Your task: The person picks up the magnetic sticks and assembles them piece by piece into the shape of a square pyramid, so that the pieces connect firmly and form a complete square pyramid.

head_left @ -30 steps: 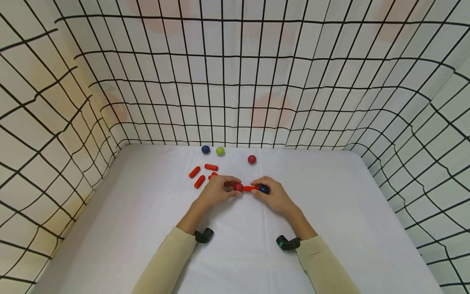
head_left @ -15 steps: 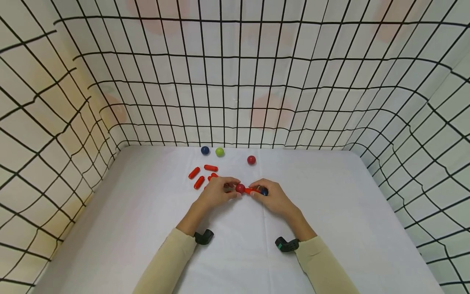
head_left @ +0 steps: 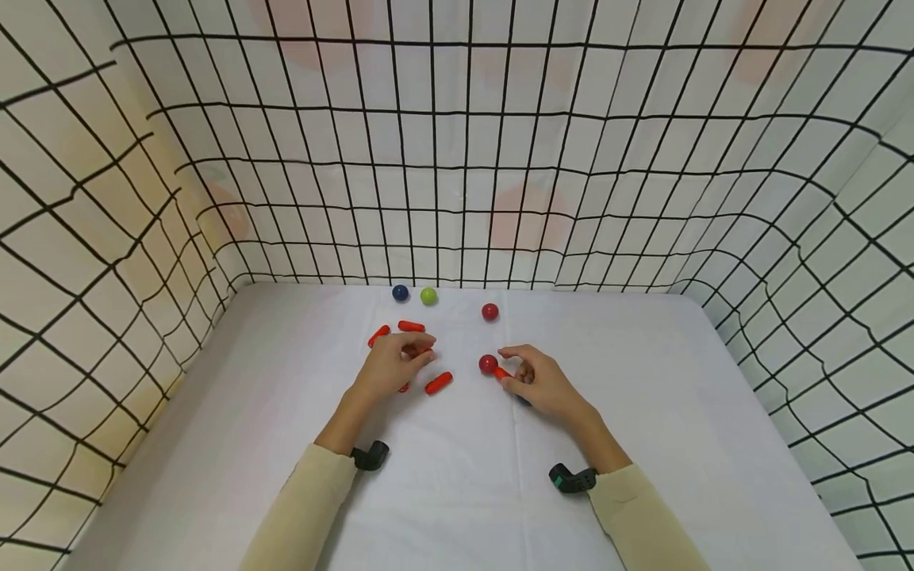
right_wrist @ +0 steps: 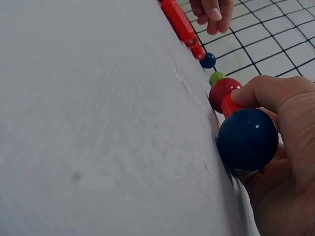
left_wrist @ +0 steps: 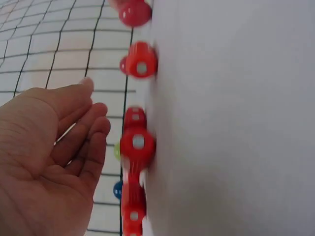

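A red ball (head_left: 489,364), a short red rod (head_left: 503,373) and a dark blue ball (right_wrist: 248,140) stand joined in a row, low over the white cloth. My right hand (head_left: 546,381) holds this piece by the rod, its thumb pressed on the red part in the right wrist view. Over the loose red rods, my left hand (head_left: 389,365) hovers with loosely bent fingers and nothing in them. One red rod (head_left: 439,383) lies just right of it, another red rod (head_left: 411,326) beyond it. Pale tips show on the rod ends (left_wrist: 138,142) in the left wrist view; the left hand partly covers several rods.
Along the far edge of the white-covered table (head_left: 643,381) sit a blue ball (head_left: 400,293), a green ball (head_left: 428,296) and a loose red ball (head_left: 489,312). A black grid net (head_left: 464,210) walls the back and both sides.
My left hand has left the red ball and moved left over the rods, uncovering one rod. The right hand has shifted slightly right with the joined piece, which now slants more.
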